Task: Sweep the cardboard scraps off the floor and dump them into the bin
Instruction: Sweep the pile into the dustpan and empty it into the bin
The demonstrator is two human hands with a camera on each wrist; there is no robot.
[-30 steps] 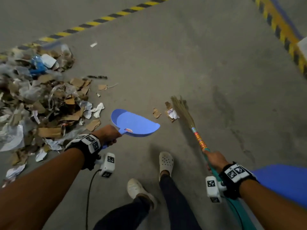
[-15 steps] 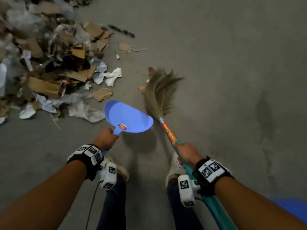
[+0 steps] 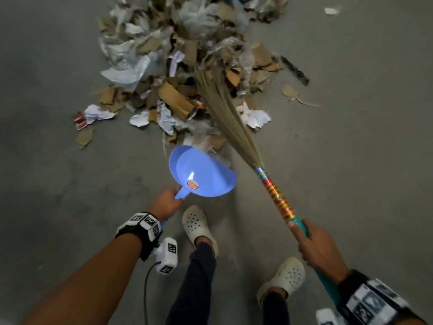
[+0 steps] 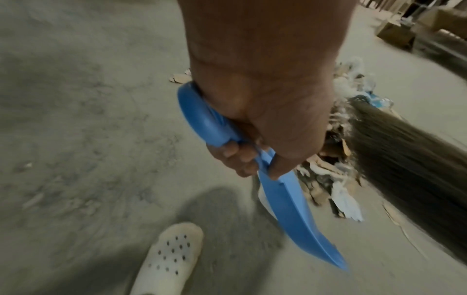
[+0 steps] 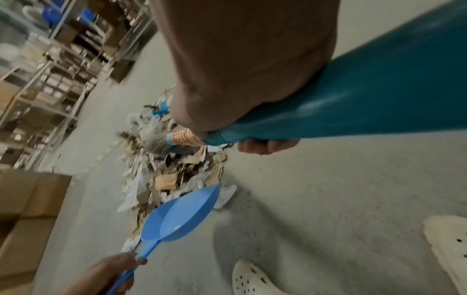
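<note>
A big pile of cardboard scraps (image 3: 178,95) mixed with paper and plastic lies on the concrete floor straight ahead. My left hand (image 3: 166,202) grips the handle of a blue dustpan (image 3: 201,174), whose mouth sits at the near edge of the pile. My right hand (image 3: 314,245) grips the teal handle of a grass broom (image 3: 225,109); its bristles reach into the right side of the pile. The left wrist view shows fingers curled round the dustpan handle (image 4: 265,159). In the right wrist view the broom handle (image 5: 353,103) fills the top right, the dustpan (image 5: 179,215) below. No bin is in view.
My two feet in white clogs (image 3: 196,224) stand just behind the dustpan. A dark strip (image 3: 294,70) and loose scraps lie right of the pile. Metal shelving (image 5: 50,59) and cardboard boxes (image 5: 27,209) stand to the side in the right wrist view.
I have stepped up and turned toward the pile, which is now straight ahead. The broom swung from the stray scraps on the right into the pile; the dustpan came to its near edge.
</note>
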